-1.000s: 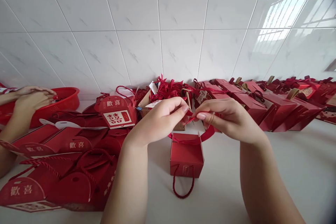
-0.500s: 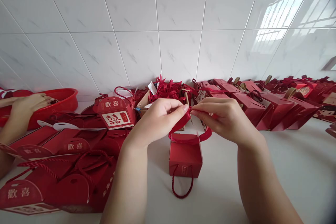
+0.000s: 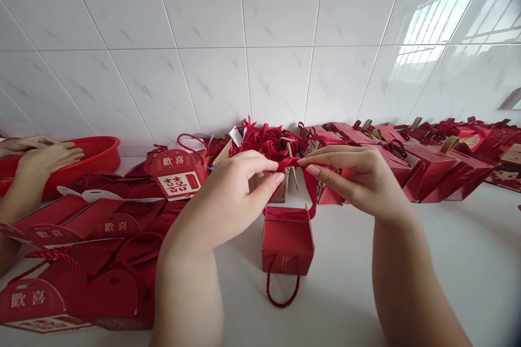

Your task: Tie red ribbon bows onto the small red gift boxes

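In front of me on the white table stands a small red gift box (image 3: pixel 287 238), its twisted cord handle (image 3: pixel 284 305) hanging down onto the tabletop. A dark red ribbon (image 3: pixel 290 162) rises from behind the box and is crossed between my hands. My left hand (image 3: pixel 248 184) pinches one part of the ribbon between thumb and fingers. With thumb and forefinger, my right hand (image 3: pixel 350 173) grips the other part. Both hands are above and beyond the box, not touching it. The exact shape of the crossing is partly hidden by my fingertips.
An open carton with a heap of red ribbons (image 3: pixel 264 138) stands by the tiled wall. Red gift boxes (image 3: pixel 391 162) line the right. Patterned boxes (image 3: pixel 109 222) with cord handles crowd the left. Another person's hands (image 3: pixel 49 160) are over a red plastic basin (image 3: pixel 101 154).
My hands have drawn slightly apart, and the ribbon now stretches across between them. The other person's hands have shifted at the basin. The box stays where it was.
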The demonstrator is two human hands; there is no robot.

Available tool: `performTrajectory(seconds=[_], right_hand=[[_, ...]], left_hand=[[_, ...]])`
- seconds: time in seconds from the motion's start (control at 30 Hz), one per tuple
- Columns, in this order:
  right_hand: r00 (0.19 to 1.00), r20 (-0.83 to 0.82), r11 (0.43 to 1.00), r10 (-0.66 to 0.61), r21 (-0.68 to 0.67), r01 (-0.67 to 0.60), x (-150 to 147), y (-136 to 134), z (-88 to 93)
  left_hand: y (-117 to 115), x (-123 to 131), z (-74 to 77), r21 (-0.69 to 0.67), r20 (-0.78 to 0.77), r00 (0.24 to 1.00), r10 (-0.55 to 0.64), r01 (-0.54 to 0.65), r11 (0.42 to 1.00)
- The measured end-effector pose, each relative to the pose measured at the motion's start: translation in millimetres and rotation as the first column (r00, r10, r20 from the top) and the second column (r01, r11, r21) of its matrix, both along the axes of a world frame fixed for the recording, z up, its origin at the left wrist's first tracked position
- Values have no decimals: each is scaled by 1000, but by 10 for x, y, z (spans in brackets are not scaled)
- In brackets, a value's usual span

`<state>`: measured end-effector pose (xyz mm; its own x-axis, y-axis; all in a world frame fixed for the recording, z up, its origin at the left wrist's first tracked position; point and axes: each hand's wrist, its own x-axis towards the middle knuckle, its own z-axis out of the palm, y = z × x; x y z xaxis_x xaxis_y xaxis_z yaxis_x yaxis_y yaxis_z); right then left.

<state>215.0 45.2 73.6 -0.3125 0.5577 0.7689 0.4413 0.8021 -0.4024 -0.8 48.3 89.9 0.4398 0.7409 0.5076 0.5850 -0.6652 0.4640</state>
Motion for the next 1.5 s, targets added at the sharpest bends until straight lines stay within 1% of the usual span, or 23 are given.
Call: performTrajectory(seconds=[0.1, 0.2, 0.33, 0.43, 0.53, 0.67, 0.77, 0.87, 1.0, 1.1, 1.2, 1.27, 1.33, 1.4, 1.5], right_hand=[[999, 21, 999, 33, -11, -33, 28, -9, 19], [999, 34, 1000, 24, -15, -23, 61, -30, 37], [999, 52, 999, -2, -46, 4, 115, -58, 44], [994, 113, 992, 8, -125, 7, 160, -74, 44], [980, 195, 977, 38, -214, 5, 210, -97, 49], [951, 301, 933, 78, -359, 37, 289, -138, 61], [931, 354, 899, 89, -430, 78, 355, -167, 57], [906, 403, 864, 128, -493, 97, 424, -190, 35], [885, 438, 819, 160, -560, 129, 499, -217, 1], [877, 452, 787, 163, -596, 161, 519, -230, -3], [865, 476, 753, 161, -625, 204, 522, -242, -10], [861, 494, 723, 119, -638, 266, 536, -264, -45], [872, 486, 696, 57, -645, 314, 571, -305, -122], [896, 445, 683, 13, -658, 317, 624, -364, -249], [931, 365, 682, -28, -674, 284, 693, -466, -516]], left_hand=[[-35, -32, -9, 41, -58, 996, 70, -68, 997], [-34, -63, -22, 51, -81, 991, 104, -100, 994], [21, -123, -47, -35, -122, 980, 154, -160, 987], [74, -183, -61, -118, -173, 966, 192, -214, 970], [119, -235, -60, -151, -225, 948, 224, -261, 954], [167, -275, -61, -164, -275, 923, 271, -323, 932], [211, -302, -74, -185, -281, 908, 312, -370, 910], [265, -348, -81, -230, -286, 911, 296, -365, 902], [308, -427, -62, -309, -311, 917, 248, -344, 886], [329, -472, -44, -329, -300, 915, 271, -365, 871], [381, -490, -61, -348, -312, 899, 306, -408, 844], [425, -486, -101, -364, -348, 881, 321, -442, 820], [445, -477, -162, -377, -378, 865, 331, -470, 798], [414, -466, -237, -391, -383, 855, 350, -493, 777], [269, -455, -375, -419, -372, 849, 374, -513, 749]])
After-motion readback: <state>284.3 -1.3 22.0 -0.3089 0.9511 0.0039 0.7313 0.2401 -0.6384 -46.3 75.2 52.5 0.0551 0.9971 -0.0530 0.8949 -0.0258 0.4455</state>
